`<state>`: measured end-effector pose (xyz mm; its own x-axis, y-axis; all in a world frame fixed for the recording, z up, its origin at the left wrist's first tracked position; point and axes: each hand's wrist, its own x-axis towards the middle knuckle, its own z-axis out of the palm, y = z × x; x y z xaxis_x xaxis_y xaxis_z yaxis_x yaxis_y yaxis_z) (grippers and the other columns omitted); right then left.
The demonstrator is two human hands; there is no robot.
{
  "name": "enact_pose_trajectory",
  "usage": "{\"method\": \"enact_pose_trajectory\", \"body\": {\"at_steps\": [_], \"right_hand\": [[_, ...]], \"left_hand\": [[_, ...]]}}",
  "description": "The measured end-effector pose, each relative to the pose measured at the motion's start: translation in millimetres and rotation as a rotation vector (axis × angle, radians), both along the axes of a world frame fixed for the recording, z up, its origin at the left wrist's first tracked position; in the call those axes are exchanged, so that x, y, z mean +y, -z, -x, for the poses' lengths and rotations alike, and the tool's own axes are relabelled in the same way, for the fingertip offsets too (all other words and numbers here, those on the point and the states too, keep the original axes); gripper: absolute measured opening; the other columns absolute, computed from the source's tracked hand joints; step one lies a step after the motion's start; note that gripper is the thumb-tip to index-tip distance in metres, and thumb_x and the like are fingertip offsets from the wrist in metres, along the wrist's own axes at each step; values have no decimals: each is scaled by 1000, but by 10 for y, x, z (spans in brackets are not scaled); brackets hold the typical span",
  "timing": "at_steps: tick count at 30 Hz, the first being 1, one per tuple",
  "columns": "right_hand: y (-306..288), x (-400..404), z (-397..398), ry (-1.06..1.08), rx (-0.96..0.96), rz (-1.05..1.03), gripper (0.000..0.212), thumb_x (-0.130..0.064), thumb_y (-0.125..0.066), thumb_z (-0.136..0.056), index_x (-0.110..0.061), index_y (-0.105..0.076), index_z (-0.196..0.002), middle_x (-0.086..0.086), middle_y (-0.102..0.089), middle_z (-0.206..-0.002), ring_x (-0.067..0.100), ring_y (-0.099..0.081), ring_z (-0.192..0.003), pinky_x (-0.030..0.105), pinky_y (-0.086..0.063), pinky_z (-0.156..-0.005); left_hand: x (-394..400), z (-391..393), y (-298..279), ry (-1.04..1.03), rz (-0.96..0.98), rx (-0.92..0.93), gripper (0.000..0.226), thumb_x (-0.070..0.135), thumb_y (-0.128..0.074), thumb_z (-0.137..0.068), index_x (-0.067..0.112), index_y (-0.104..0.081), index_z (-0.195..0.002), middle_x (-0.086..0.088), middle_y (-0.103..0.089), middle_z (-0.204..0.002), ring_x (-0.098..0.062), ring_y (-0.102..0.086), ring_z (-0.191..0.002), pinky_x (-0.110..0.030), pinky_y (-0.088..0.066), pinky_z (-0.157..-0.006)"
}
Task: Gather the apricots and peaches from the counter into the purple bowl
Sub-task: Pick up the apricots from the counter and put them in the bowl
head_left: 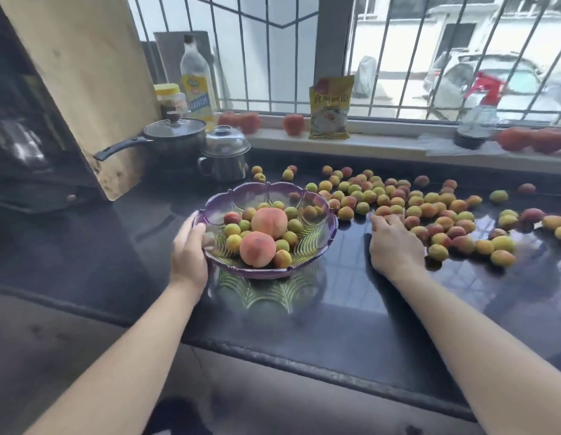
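The left hand (191, 246) gripped the near-left rim of the purple bowl (323, 227), thumb inside the rim and fingers curled round its outer wall. The right hand (394, 243) lay palm-down on the dark counter (351, 296) just right of the bowl, its fingers curled over apricots at the near edge of the pile; whether it actually clasped one could not be determined.

The bowl stood on the counter, scalloped and translucent, with a ribbed leaf pattern. It held two peaches (269, 222) (one behind the other, touching) surrounded by small apricots. The loose apricots (430, 208) were scattered across the counter to the right of the bowl, densest just beyond the right hand and thinning toward the right edge of the view.

Behind the bowl stood a lidded black saucepan (175, 136) and a steel pot (224, 155) with a domed lid. Further back stood a yellow-lidded jar (169, 98) and a tall clear bottle (196, 80) with a yellow label; its print was too blurred to read. On the windowsill (367, 142) stood a yellow packet (330, 108) bearing large characters (illegible at this resolution), a spray bottle (477, 117) with a red trigger, and several tomatoes (294, 124).
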<state>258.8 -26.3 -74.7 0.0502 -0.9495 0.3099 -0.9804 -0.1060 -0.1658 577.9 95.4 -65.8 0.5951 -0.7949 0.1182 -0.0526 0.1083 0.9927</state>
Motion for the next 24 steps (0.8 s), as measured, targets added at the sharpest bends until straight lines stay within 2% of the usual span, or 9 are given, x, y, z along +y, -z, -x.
{"method": "enact_pose_trajectory", "body": {"at_steps": [2, 6, 8, 11, 13, 15, 20, 22, 24], "right_hand": [[13, -10, 24, -4, -9, 15, 42, -14, -46, -103, -20, -50, -144, 10, -54, -134, 33, -64, -101, 32, -39, -64], [57, 15, 48, -59, -113, 67, 32, -14, -50, -103, -13, -56, -134, 14, -57, -123, 34, -65, -94, 33, -42, -65], [46, 60, 49, -138, -231, 105, 27, -17, -54, -103, -10, -58, -129, 15, -62, -121, 33, -64, -100, 35, -48, -74], [34, 97, 62, -190, -370, 120, 25, -19, -59, -101, -7, -60, -122, 13, -65, -112, 29, -60, -97, 32, -45, -79], [31, 98, 84, -213, -406, 124, 21, -18, -61, -100, -6, -61, -118, 12, -64, -105, 25, -56, -90, 30, -41, -76], [27, 96, 99, -231, -431, 144, 19, -16, -61, -100, -6, -62, -117, 14, -65, -106, 23, -54, -89, 29, -40, -76], [-83, 120, 54, -205, -518, 185, 25, -14, -62, -99, -6, -66, -122, 15, -68, -113, 25, -61, -99, 28, -44, -80], [-235, 107, 27, -194, -634, 139, 26, -18, -66, -97, -11, -67, -121, 13, -68, -115, 22, -62, -98, 29, -49, -79], [-470, 154, -41, -241, -806, 21, 27, -21, -72, -93, -21, -65, -119, 12, -65, -119, 22, -65, -96, 26, -57, -67]], "left_hand": [[-18, 34, -27, -25, 1, -14, 45, 28, -46, -91, 18, -71, -127, 6, -77, -115, -12, -70, -110, -23, -54, -93], [-30, 57, -32, -36, -21, -24, 56, 25, -46, -81, 19, -65, -133, 12, -73, -119, 8, -67, -105, -15, -52, -94], [-42, 0, 19, -46, -27, -2, 71, 26, -48, -82, 16, -54, -152, 2, -64, -142, -6, -62, -128, -35, -46, -117], [-21, -66, 83, 5, -47, -8, 78, 25, -49, -80, 22, -48, -158, 1, -55, -156, -17, -54, -143, -48, -40, -124], [58, -2, 23, 31, -41, -20, 79, 23, -49, -78, 26, -48, -157, 0, -57, -154, -19, -58, -138, -44, -46, -118], [110, 42, -22, 33, -6, 19, 73, 24, -48, -78, 24, -51, -150, -2, -65, -141, -16, -67, -122, -32, -57, -98], [111, -67, 7, -137, 42, 160, 38, 41, -46, -92, 21, -63, -118, -2, -63, -74, -14, -65, -65, -28, -52, -58], [71, -65, 32, -154, 40, 109, 20, 30, -46, -104, 20, -63, -108, 0, -54, -68, -6, -58, -53, -25, -46, -51], [9, -62, 57, -130, 22, 60, 16, 23, -47, -107, 18, -62, -107, 2, -58, -78, -4, -61, -64, -24, -49, -57]]}}
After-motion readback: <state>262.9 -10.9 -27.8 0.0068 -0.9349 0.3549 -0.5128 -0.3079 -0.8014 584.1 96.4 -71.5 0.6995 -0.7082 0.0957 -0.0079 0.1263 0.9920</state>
